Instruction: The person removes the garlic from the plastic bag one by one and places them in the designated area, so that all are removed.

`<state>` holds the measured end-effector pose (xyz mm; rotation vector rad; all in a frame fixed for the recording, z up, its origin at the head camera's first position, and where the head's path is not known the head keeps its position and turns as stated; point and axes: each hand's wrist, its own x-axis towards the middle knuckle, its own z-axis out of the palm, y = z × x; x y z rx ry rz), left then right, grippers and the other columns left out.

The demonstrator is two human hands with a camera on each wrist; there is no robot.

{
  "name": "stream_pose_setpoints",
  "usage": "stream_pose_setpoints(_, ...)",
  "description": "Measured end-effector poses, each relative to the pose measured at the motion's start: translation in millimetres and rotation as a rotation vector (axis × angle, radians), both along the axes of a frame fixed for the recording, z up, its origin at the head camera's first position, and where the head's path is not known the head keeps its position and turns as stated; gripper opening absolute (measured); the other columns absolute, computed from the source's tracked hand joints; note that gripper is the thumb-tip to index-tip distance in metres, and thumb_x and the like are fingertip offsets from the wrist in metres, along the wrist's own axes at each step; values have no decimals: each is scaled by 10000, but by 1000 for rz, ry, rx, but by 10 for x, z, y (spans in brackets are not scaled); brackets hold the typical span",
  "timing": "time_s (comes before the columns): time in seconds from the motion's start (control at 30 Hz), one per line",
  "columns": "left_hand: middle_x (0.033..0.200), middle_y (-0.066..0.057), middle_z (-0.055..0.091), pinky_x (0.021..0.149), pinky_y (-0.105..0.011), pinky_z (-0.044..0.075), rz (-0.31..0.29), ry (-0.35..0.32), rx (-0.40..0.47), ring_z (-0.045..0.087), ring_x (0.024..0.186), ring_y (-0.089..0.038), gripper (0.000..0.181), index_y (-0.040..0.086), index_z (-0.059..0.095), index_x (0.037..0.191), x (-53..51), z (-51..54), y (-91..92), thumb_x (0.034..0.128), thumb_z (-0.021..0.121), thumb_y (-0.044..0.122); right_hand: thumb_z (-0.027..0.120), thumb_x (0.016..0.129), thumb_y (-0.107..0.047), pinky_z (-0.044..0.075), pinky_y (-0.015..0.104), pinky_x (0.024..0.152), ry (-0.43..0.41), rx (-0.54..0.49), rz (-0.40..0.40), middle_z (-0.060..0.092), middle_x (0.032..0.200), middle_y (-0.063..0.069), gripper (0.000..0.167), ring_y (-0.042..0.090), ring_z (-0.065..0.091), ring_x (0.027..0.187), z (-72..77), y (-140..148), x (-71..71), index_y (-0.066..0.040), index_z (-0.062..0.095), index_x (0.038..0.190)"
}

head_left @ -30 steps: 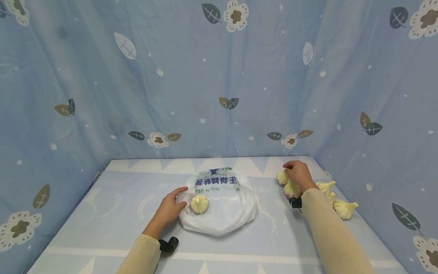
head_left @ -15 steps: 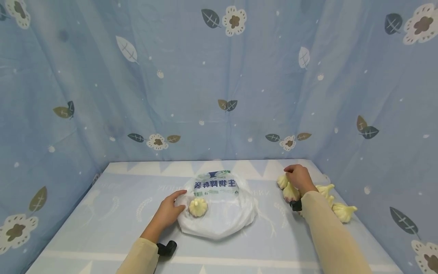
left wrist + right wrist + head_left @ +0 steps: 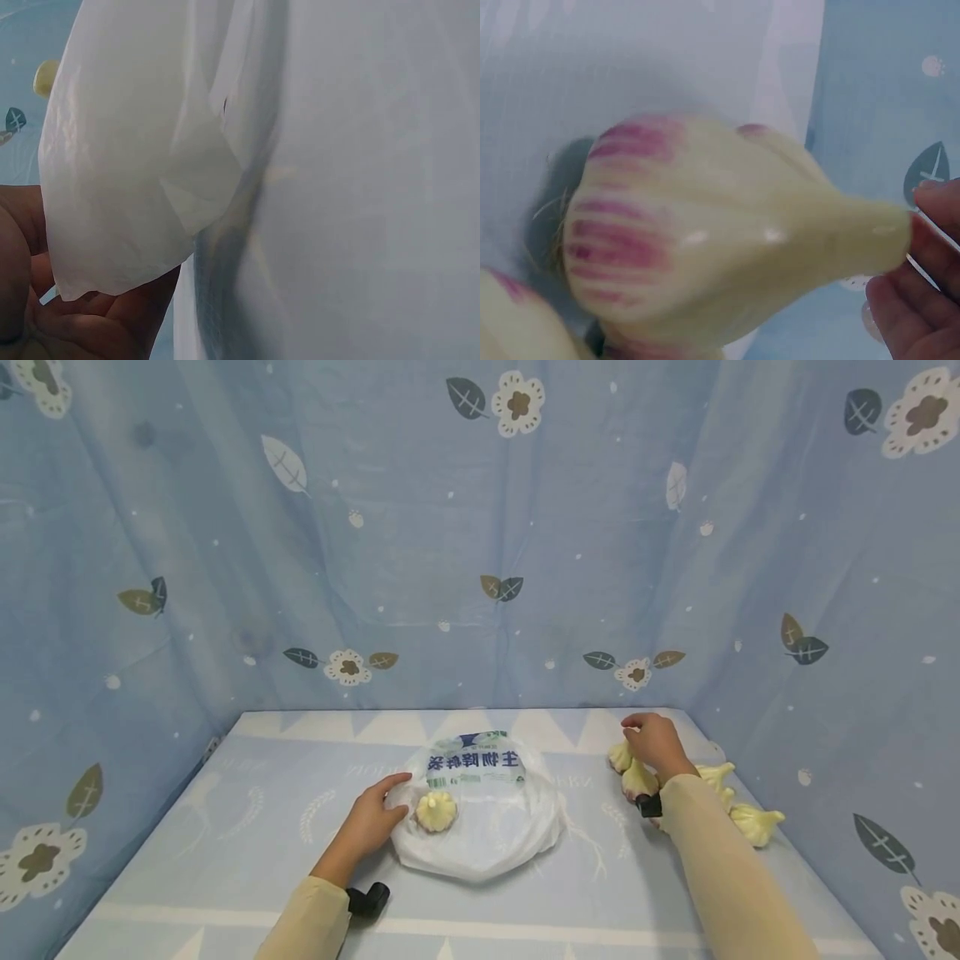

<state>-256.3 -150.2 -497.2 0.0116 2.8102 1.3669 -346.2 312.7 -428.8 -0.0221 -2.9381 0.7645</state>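
Observation:
A white plastic bag with printed lettering lies spread on the table, its rim bunched in a ring. One garlic bulb sits at the bag's left side. My left hand holds the bag's left rim; in the left wrist view, white film partly hides its fingers. At the right, my right hand is over a group of garlic bulbs. The right wrist view shows a purple-streaked garlic bulb, its neck reaching my loosely bent fingers; no firm grip shows.
More garlic bulbs lie right of my right forearm, near the table's right edge. A pale patterned cloth covers the table. Blue floral curtains stand close behind it and along both sides.
The head view has shifted slightly. Both hands, the bag and the bulbs keep nearly the same places.

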Motion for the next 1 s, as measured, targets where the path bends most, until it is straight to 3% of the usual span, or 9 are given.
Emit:
stream_pose_setpoints(0.17, 1524, -182, 387, 1069, -612, 344, -10, -3, -3, 344, 1395, -429, 551, 201, 482, 1428, -12, 17, -1, 904, 607, 89, 532, 961, -171, 470, 530, 924, 81, 2, 64, 622, 1259, 224, 319, 398, 587, 1106, 13, -74, 13, -14, 643, 1216)
stream_pose_setpoints(0.37, 1520, -186, 392, 1067, -610, 350, -12, 2, -3, 357, 1387, -432, 550, 190, 486, 1424, -4, 27, -14, 899, 610, 87, 571, 940, -184, 480, 525, 884, 115, -30, 100, 646, 1208, 230, 331, 415, 598, 1050, 21, -232, 18, -34, 646, 1225)
stream_pose_setpoints(0.57, 1520, -187, 392, 1062, -607, 357, -11, 10, 0, 370, 1376, -438, 553, 184, 485, 1426, -2, 28, -22, 895, 604, 81, 598, 925, -174, 489, 529, 891, 147, -18, 157, 635, 1243, 213, 322, 401, 614, 1058, 54, -440, 14, -64, 655, 1223)
stream_pose_setpoints(0.7, 1520, -185, 393, 1063, -604, 359, -8, 10, 5, 376, 1372, -439, 553, 183, 486, 1425, -3, 34, -26, 895, 604, 79, 616, 921, -179, 475, 539, 937, 159, -19, 191, 604, 1306, 194, 314, 394, 565, 1178, 85, -568, 28, -87, 658, 1218)
stream_pose_setpoints(1.0, 1525, -185, 385, 1063, -606, 357, -9, 11, 4, 370, 1375, -441, 559, 190, 483, 1428, -12, 28, -19, 895, 606, 79, 656, 890, -192, 469, 528, 954, 206, -22, 255, 632, 1265, 173, 317, 376, 572, 1172, 111, -834, 71, -82, 676, 1186)
